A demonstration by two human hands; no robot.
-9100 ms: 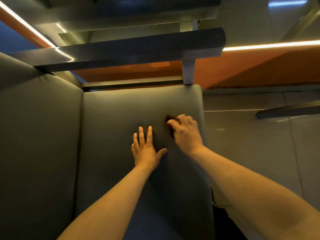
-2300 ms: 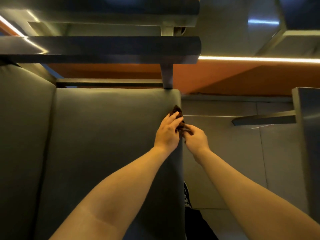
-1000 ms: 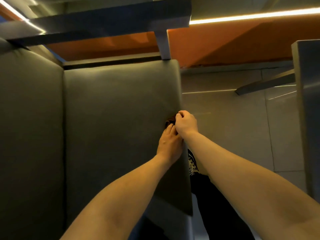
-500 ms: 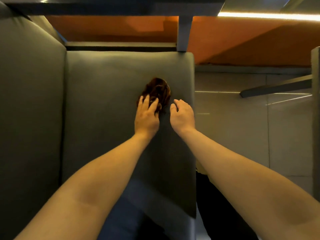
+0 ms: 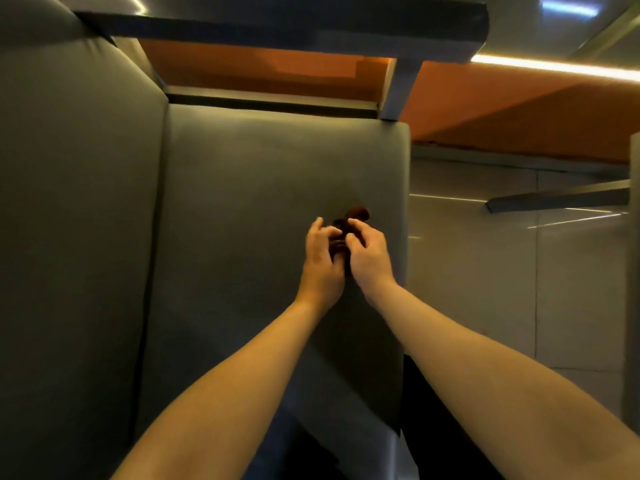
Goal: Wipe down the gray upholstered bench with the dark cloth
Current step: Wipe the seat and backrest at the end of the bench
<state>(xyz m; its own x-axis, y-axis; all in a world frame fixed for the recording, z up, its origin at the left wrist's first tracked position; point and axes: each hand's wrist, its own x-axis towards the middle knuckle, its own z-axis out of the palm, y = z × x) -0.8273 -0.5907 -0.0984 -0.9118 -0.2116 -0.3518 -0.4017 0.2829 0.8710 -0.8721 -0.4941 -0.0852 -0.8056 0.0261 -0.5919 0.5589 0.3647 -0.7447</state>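
Note:
The gray upholstered bench (image 5: pixel 249 209) fills the middle of the head view, its seat running away from me. The dark cloth (image 5: pixel 353 216) is bunched up on the seat near the right edge, mostly hidden between my hands. My left hand (image 5: pixel 322 254) and my right hand (image 5: pixel 369 254) are pressed close together, fingers curled round the cloth from both sides. Only a small dark brown fold shows above my fingertips.
The padded gray backrest (image 5: pixel 76 216) rises along the left. A dark table top (image 5: pixel 294 26) on a metal leg (image 5: pixel 398 88) stands past the far end of the seat. Tiled floor (image 5: pixel 502 271) lies to the right, with an orange wall panel (image 5: pixel 519 112) behind.
Half a second ago the cloth lay loose ahead of my fingers with my hands apart; now both hands have closed together round it, nearer the seat's right edge.

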